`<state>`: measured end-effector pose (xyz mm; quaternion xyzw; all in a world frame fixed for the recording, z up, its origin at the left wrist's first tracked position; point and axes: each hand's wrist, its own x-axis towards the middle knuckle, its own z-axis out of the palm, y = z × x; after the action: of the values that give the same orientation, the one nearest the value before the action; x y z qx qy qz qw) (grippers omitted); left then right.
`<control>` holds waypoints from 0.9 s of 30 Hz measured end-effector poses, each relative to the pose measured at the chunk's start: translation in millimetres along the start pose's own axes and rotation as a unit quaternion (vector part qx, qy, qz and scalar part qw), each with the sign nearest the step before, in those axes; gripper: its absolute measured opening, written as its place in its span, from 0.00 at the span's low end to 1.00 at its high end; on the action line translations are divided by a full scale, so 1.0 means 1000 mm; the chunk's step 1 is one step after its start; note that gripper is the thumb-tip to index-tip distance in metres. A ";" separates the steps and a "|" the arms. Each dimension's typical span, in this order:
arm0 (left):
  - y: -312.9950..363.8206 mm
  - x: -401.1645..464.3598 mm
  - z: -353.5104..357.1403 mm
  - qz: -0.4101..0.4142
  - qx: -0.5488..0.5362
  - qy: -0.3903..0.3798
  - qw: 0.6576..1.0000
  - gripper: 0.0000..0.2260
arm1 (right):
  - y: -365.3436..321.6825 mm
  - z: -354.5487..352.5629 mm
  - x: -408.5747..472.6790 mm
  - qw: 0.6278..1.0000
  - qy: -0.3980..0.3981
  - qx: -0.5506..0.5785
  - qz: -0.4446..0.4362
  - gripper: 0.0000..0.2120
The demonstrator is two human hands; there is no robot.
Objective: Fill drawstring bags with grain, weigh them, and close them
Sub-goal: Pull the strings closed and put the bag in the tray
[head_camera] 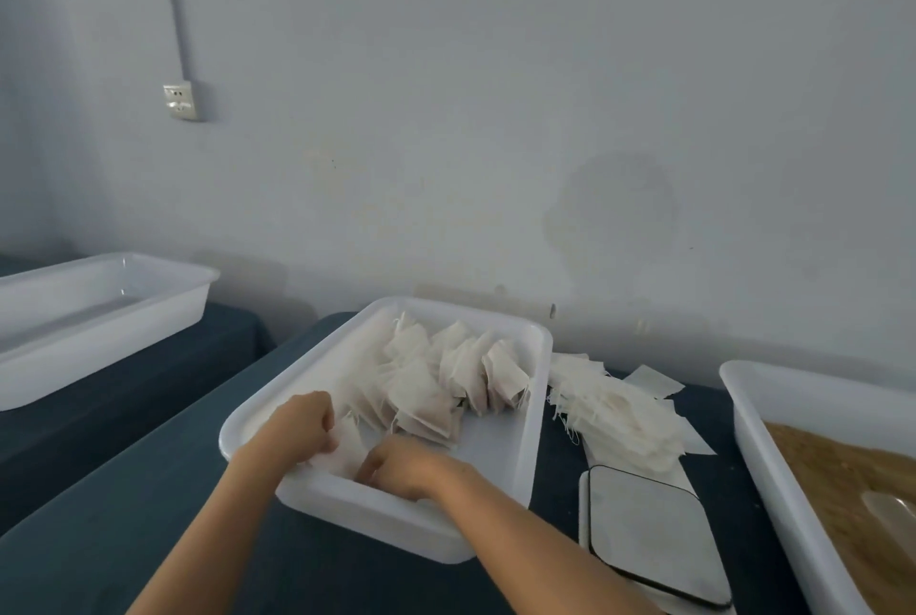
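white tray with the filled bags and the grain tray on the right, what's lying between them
In the head view, a heap of flat empty white cloth bags and, nearer the person, a flat square scale lie on the dark blue cloth.

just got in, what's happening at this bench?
A person is working over the middle tray, both hands inside its near end. The left hand and right hand are holding one small cloth bag between them, apparently closing it or setting it down. A row of bags already sits further back in that tray. Flat empty bags are piled to its right, behind the scale, which has nothing on it. The grain tray is far right; another tray stands left.
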<state>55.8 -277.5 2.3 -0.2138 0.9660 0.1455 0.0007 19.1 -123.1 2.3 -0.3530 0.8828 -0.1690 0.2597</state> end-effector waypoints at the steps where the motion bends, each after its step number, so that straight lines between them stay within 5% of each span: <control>1: 0.001 0.000 0.001 -0.004 0.003 -0.002 1.000 0.11 | 0.001 0.000 0.000 1.000 -0.009 -0.002 0.000 0.17; 7: 0.029 -0.005 0.001 0.008 0.047 0.055 0.997 0.16 | 0.016 -0.010 -0.012 0.997 -0.057 -0.003 -0.057 0.18; 13: 0.096 -0.001 -0.011 0.121 0.026 0.172 0.977 0.12 | 0.075 -0.080 -0.046 0.954 0.204 0.186 -0.120 0.14; 17: 0.141 0.005 -0.007 0.181 0.000 0.165 0.969 0.09 | 0.144 -0.122 -0.069 0.882 0.434 0.182 -0.016 0.14; 19: 0.160 0.008 -0.002 0.201 -0.010 0.151 0.968 0.06 | 0.182 -0.125 -0.074 0.862 0.487 0.123 0.073 0.09; 21: 0.176 0.010 0.006 0.211 -0.018 0.135 0.968 0.06 | 0.214 -0.120 -0.076 0.864 0.473 0.096 0.144 0.07; 24: 0.191 0.012 0.022 0.223 -0.023 0.117 0.967 0.04 | 0.244 -0.106 -0.075 0.888 0.399 0.086 0.211 0.19; 27: 0.199 0.015 0.036 0.230 -0.025 0.103 0.967 0.04 | 0.254 -0.096 -0.070 0.897 0.364 0.094 0.233 0.22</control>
<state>-42.0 -101.1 22.8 0.0007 0.9801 0.1432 -0.1374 -129.6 114.0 -18.9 -0.0250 0.9527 -0.3025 -0.0162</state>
